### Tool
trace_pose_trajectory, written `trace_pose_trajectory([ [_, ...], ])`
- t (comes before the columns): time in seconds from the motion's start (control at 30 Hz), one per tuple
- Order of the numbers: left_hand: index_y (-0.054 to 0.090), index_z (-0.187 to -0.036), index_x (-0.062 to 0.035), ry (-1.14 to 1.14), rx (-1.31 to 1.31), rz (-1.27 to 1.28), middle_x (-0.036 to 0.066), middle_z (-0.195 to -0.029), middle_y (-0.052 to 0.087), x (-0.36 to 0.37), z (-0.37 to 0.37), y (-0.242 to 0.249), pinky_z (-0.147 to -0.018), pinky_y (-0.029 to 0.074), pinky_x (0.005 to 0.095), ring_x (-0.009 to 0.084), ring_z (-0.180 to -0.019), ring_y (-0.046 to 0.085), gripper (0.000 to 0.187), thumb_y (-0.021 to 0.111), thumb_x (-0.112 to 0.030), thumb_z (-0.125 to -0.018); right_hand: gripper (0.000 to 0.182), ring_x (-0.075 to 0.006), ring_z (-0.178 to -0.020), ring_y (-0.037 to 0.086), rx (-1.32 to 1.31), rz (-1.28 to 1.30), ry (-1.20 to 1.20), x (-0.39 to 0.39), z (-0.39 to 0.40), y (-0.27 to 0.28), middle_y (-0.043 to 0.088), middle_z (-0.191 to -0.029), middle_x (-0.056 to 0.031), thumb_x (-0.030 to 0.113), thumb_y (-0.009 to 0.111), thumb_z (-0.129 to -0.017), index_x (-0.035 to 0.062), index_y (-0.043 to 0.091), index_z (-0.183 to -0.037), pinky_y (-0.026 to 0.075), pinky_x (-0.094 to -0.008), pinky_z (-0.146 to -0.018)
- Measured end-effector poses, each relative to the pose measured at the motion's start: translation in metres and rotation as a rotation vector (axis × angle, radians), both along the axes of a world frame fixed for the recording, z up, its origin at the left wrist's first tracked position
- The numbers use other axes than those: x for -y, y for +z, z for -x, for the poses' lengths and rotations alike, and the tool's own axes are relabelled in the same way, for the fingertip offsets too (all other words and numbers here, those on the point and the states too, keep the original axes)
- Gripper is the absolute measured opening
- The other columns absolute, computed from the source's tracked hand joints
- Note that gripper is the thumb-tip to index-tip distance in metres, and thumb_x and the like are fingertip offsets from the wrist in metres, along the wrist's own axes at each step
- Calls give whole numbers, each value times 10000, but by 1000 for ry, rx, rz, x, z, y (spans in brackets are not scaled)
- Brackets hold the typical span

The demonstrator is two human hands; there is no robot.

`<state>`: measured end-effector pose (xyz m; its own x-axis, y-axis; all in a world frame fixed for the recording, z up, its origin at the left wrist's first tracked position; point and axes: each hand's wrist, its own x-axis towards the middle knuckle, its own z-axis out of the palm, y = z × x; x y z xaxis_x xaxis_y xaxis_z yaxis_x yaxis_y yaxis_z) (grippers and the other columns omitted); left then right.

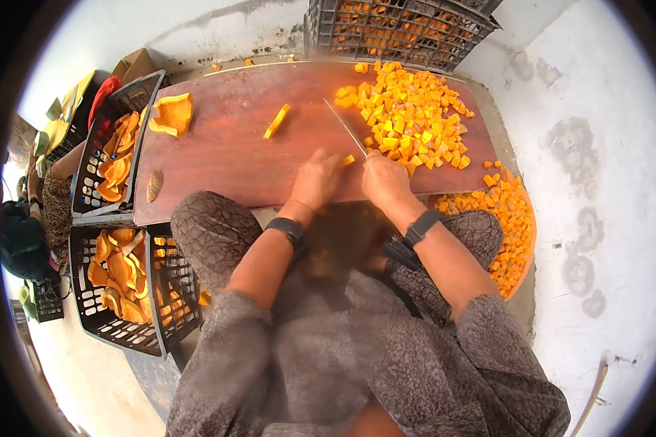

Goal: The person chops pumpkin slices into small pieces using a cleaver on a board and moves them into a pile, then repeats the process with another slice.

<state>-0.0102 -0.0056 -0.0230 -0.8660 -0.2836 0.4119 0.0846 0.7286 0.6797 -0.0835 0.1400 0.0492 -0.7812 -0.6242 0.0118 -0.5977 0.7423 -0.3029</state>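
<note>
My right hand (385, 178) is closed around the handle of a knife (344, 125), whose thin blade points up and to the left over the red-brown board (226, 160). My left hand (317, 177) sits beside it near the board's front edge, fingers curled and pressed against a small pumpkin piece (348, 160). Most of that piece is hidden by the fingers. Farther up the board lies a pumpkin strip (276, 121). A heap of pumpkin cubes (412, 120) covers the right part of the board, just beyond the knife.
A large pumpkin chunk (173, 115) and a brown scrap (154, 186) lie at the board's left. Black crates (78, 291) with pumpkin pieces stand on the left; another crate (401, 33) is behind. An orange basin (530, 240) of cubes stands at right. Another person (58, 211) is partly visible at far left.
</note>
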Motion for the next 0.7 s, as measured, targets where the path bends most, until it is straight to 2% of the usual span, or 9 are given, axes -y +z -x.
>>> trace_pose_trajectory([
  [0.1,646,-1078,-83,2,-18,12,157,-946,600,4,-2,-1,-749,522,422,371,-875,609,255,617,-40,-828,250,-427,-850,645,13,-58,-39,4,12,-3,660,-846,-253,230,556,-903,-16,587,-926,505,-501,-763],
  [0.33,597,-1086,-50,11,76,53,187,-940,584,-1,-4,9,-739,519,465,407,-863,599,240,593,-56,-846,251,-454,-841,622,46,79,-101,-26,0,34,643,-841,-272,226,581,-899,-24,578,-924,490,-511,-738],
  [0.7,578,-1023,-55,-7,83,77,183,-947,571,2,-1,-3,-719,510,485,424,-844,588,183,595,-89,-844,249,-477,-769,609,31,79,74,-36,-27,36,622,-779,-293,204,591,-892,-43,563,-879,481,-529,-694],
])
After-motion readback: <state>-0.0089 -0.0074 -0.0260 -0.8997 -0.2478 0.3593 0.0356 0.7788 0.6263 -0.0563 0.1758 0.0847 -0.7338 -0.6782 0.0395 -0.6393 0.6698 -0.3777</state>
